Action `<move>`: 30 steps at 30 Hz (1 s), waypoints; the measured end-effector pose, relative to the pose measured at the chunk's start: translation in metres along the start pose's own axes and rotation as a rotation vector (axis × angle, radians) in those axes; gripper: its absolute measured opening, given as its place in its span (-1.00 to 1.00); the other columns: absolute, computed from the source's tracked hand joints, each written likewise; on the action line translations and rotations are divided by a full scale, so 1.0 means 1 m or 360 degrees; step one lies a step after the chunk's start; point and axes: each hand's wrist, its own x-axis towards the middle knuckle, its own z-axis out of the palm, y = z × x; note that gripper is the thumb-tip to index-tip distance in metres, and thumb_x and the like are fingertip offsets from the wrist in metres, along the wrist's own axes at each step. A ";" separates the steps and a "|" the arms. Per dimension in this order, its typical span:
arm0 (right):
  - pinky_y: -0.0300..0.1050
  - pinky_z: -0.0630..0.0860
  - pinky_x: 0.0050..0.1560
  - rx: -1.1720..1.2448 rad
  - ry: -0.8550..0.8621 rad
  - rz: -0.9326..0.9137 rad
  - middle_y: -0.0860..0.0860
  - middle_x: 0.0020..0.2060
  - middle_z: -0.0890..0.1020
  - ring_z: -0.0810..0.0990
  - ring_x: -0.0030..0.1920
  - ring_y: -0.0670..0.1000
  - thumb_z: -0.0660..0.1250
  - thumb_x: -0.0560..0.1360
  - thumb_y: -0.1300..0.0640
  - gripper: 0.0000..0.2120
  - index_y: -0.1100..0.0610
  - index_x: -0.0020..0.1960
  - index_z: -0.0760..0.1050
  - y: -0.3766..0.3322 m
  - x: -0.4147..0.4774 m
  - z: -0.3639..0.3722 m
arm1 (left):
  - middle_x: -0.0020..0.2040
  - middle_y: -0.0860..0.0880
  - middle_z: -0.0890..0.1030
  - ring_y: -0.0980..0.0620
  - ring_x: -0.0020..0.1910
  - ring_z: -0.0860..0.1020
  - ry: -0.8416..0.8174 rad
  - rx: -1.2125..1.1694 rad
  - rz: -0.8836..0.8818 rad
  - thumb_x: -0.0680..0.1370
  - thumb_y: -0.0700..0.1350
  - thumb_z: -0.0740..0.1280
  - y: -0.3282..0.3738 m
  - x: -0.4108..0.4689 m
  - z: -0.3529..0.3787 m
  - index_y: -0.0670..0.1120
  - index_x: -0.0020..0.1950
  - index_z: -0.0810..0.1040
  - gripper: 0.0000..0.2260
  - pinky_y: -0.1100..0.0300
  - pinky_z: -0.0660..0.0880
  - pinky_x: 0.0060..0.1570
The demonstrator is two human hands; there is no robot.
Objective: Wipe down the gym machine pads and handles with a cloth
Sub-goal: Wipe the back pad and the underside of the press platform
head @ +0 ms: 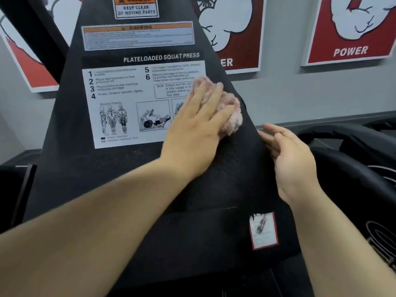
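A black machine panel (pixel 120 181) fills the middle of the view, wide at the bottom and narrow at the top. My left hand (pixel 199 129) lies flat with straight fingers on a fluffy pink-and-white cloth (pixel 230 116), pressing it against the panel's right side, over the edge of the white instruction sticker (pixel 128 106) titled "Plateloaded squat press". My right hand (pixel 289 155) is at the panel's right edge, fingers relaxed and lightly bent, fingertips touching the edge and holding nothing.
Warning stickers (pixel 138 35) sit higher on the panel, and a small red-bordered label (pixel 264 230) lower right. Black curved machine parts (pixel 351 168) lie to the right. Red-and-white posters (pixel 351 28) hang on the grey wall behind.
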 end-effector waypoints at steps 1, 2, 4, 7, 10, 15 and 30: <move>-0.37 0.56 -0.12 -0.0012 -0.0002 -0.0010 -0.05 -0.06 0.74 0.69 0.03 -0.12 0.04 0.68 0.26 -0.66 0.08 0.13 0.58 0.000 -0.001 -0.002 | 0.48 -0.25 0.36 -0.32 0.49 0.25 -0.0054 -0.0080 -0.0016 0.50 -0.14 0.19 0.014 -0.009 0.002 -0.11 0.41 0.49 -0.54 -0.22 0.19 0.47; -0.37 0.56 -0.10 0.0003 -0.0015 -0.0022 -0.04 -0.04 0.74 0.69 0.04 -0.12 0.05 0.68 0.27 -0.67 0.09 0.14 0.59 0.000 -0.003 -0.003 | 0.47 -0.25 0.37 -0.31 0.49 0.26 -0.0153 -0.0175 0.0056 0.48 -0.11 0.16 0.032 -0.021 0.003 -0.11 0.42 0.48 -0.50 -0.23 0.20 0.46; -0.32 0.58 -0.02 0.0002 -0.0011 -0.0013 -0.03 -0.01 0.73 0.68 0.08 -0.10 0.09 0.66 0.30 -0.68 0.10 0.14 0.61 -0.001 -0.007 -0.007 | 0.46 -0.23 0.41 -0.27 0.48 0.30 -0.0268 -0.0359 0.0208 0.43 -0.12 0.12 0.060 -0.044 0.002 -0.10 0.41 0.45 -0.46 -0.19 0.23 0.46; -0.11 0.55 0.22 -0.0287 0.0182 -0.0104 -0.10 0.06 0.69 0.63 0.13 -0.13 0.20 0.60 0.24 -0.71 0.02 0.15 0.64 0.005 -0.018 -0.011 | 0.51 -0.21 0.30 -0.19 0.45 0.33 -0.0205 -0.0702 0.0037 0.38 -0.30 0.25 0.060 -0.052 -0.001 -0.16 0.37 0.34 -0.46 0.00 0.38 0.37; 0.06 0.49 0.27 -0.0882 0.0372 -0.0661 -0.20 0.18 0.52 0.53 0.22 -0.03 0.25 0.49 0.06 -0.68 -0.08 0.19 0.60 0.012 -0.039 -0.008 | 0.52 -0.17 0.25 -0.20 0.34 0.44 -0.0179 -0.0654 -0.0183 0.31 -0.19 0.51 0.045 -0.050 -0.012 -0.17 0.23 0.48 -0.49 -0.04 0.52 0.19; -0.28 0.27 0.26 -0.1481 -0.0070 -0.1193 0.02 0.36 0.50 0.52 0.18 0.10 0.32 0.45 -0.02 -0.58 0.01 0.28 0.60 0.029 -0.052 0.013 | 0.26 -0.08 0.53 -0.09 0.16 0.52 -0.0183 -0.0629 -0.0047 0.43 -0.05 0.33 0.022 -0.072 -0.025 -0.13 0.34 0.51 -0.52 -0.01 0.48 0.16; -0.02 0.44 0.33 -0.1558 -0.0376 -0.1797 0.09 0.29 0.59 0.53 0.27 0.13 0.18 0.60 0.31 -0.70 0.22 0.20 0.64 0.077 -0.068 0.065 | 0.56 -0.13 0.24 -0.07 0.53 0.18 -0.0136 0.0184 -0.0171 0.57 0.03 0.10 -0.066 -0.119 -0.029 -0.20 0.54 0.26 -0.43 -0.02 -0.04 0.54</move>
